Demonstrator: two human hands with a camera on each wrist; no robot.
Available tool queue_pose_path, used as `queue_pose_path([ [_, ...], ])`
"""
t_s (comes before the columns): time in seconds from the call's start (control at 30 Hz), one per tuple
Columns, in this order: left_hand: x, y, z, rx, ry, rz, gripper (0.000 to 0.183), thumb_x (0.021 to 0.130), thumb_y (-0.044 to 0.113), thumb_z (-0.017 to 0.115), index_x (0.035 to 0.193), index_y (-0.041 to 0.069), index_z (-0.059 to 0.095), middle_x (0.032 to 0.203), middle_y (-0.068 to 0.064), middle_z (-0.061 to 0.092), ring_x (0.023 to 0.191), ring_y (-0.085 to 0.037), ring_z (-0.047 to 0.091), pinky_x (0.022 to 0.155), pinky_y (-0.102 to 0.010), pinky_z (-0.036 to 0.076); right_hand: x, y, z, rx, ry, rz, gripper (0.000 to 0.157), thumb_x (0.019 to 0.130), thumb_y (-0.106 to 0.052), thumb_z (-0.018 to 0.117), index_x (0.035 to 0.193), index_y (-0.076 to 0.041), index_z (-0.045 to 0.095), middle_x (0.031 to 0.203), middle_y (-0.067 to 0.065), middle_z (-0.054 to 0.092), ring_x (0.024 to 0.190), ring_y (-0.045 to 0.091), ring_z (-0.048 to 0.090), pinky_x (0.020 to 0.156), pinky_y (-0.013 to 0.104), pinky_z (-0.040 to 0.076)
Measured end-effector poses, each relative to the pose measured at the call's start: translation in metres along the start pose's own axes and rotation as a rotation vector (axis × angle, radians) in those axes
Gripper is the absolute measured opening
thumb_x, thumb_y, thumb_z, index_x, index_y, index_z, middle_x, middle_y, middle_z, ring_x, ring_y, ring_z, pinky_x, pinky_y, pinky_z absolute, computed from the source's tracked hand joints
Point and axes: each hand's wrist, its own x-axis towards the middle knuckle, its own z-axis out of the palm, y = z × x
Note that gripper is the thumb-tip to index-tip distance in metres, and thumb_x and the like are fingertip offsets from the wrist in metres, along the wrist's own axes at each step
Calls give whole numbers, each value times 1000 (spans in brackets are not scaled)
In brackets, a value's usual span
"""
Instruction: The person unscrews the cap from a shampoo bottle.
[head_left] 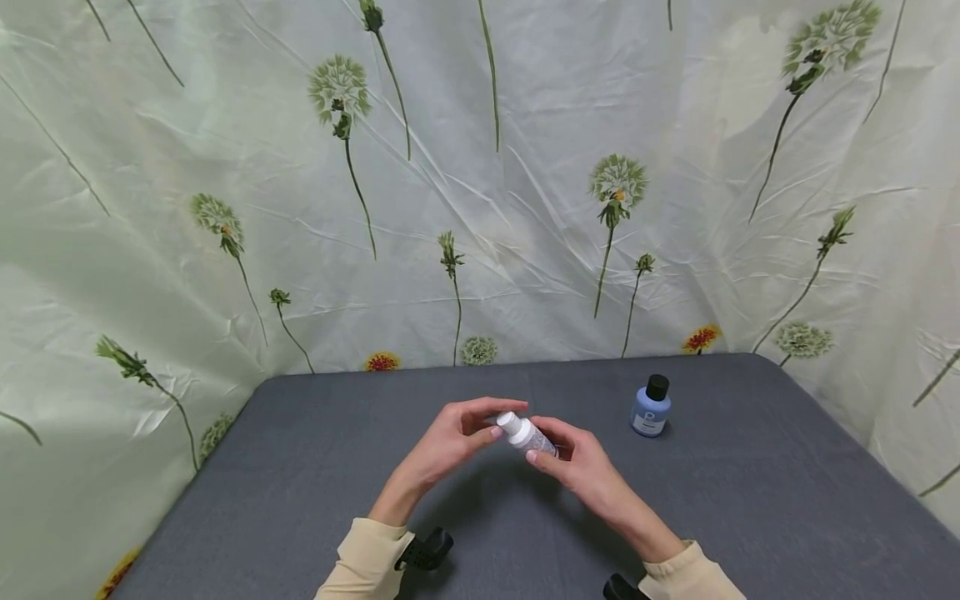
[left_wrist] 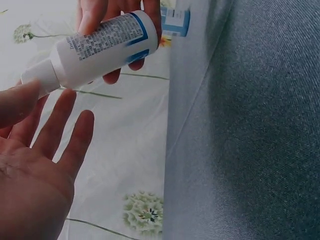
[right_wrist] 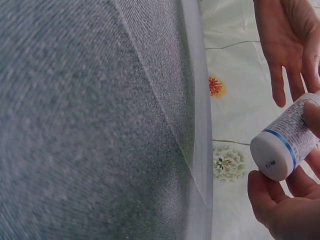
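A white bottle (head_left: 535, 439) with fine print and a blue band is held tilted above the table, cap up and to the left. My right hand (head_left: 581, 462) grips its body, thumb on the near side and fingers behind; in the right wrist view the bottle's base (right_wrist: 272, 157) faces the camera. At the other end is my left hand (head_left: 446, 442), its thumb and index finger on either side of the white cap (left_wrist: 41, 77). The other left fingers (left_wrist: 80, 137) extend loosely below the cap in the left wrist view.
A blue bottle (head_left: 650, 408) with a black cap stands upright on the dark grey table (head_left: 322, 475), to the right of my hands. Behind the table hangs a pale curtain (head_left: 525, 183) printed with dandelions. Both beige sleeves carry black wrist devices (head_left: 426, 550).
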Motion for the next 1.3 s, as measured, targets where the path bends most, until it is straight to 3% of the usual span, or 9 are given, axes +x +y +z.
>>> queue_pose_path([
  [0.13, 0, -1, -2, 21, 23, -12, 35, 96, 5, 63, 130, 8, 64, 129, -6, 64, 115, -27, 60, 91, -35, 49, -1, 0, -2, -1, -15, -4, 46, 94, -16, 69, 136, -3, 56, 128, 15, 59, 107, 28, 54, 87, 36, 48],
  [0.37, -1, -2, -4, 105, 101, -62, 34, 91, 16, 72, 124, 12, 69, 120, -1, 68, 98, -28, 65, 83, -35, 53, 0, -1, -2, -12, -7, -26, 42, 93, -14, 69, 133, -5, 59, 127, 13, 60, 104, 28, 54, 85, 39, 47],
  [0.6, 0, -4, -3, 87, 145, -61, 34, 87, 16, 76, 120, 7, 71, 116, -6, 70, 94, -28, 67, 79, -34, 54, 0, -2, -1, -24, 30, -27, 41, 90, -11, 72, 130, -6, 62, 123, 11, 63, 100, 25, 57, 84, 38, 48],
  [0.8, 2, -4, 0, 85, 191, -104, 34, 86, 11, 78, 119, 5, 71, 113, -5, 71, 91, -21, 69, 78, -32, 55, 0, -1, 0, -35, 60, -24, 41, 89, -11, 74, 128, -7, 64, 121, 10, 64, 100, 24, 58, 83, 36, 49],
  [1.1, 1, 8, 0, 36, 42, -8, 38, 93, -3, 64, 130, 3, 62, 139, -11, 56, 123, -24, 56, 92, -36, 50, 0, -4, -1, -30, 35, -13, 44, 90, -17, 73, 131, -5, 61, 123, 12, 63, 103, 25, 57, 82, 36, 50],
  [1.3, 1, 1, 0, 6, 21, -3, 35, 95, -2, 61, 129, 7, 64, 137, -9, 58, 121, -20, 57, 92, -34, 49, -1, -4, -1, -23, 8, 17, 45, 93, -19, 71, 134, -4, 58, 126, 13, 61, 105, 26, 57, 82, 36, 50],
])
